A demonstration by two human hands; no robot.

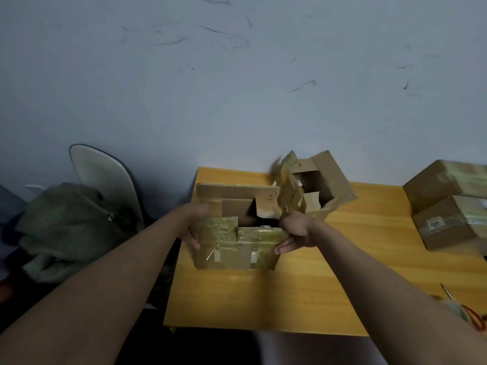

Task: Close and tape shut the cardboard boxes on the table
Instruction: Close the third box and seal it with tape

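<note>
Both hands grasp the open box (234, 233) at the worktop's (263, 299) left edge: left hand (193, 227), right hand (295, 233). A taped box (448, 222) at right bears a small blurred label.

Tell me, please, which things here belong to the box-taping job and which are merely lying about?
Job: open box held by left hand and right hand; second open box; two closed boxes; scissors.
Lying about: chair; green cloth.
</note>
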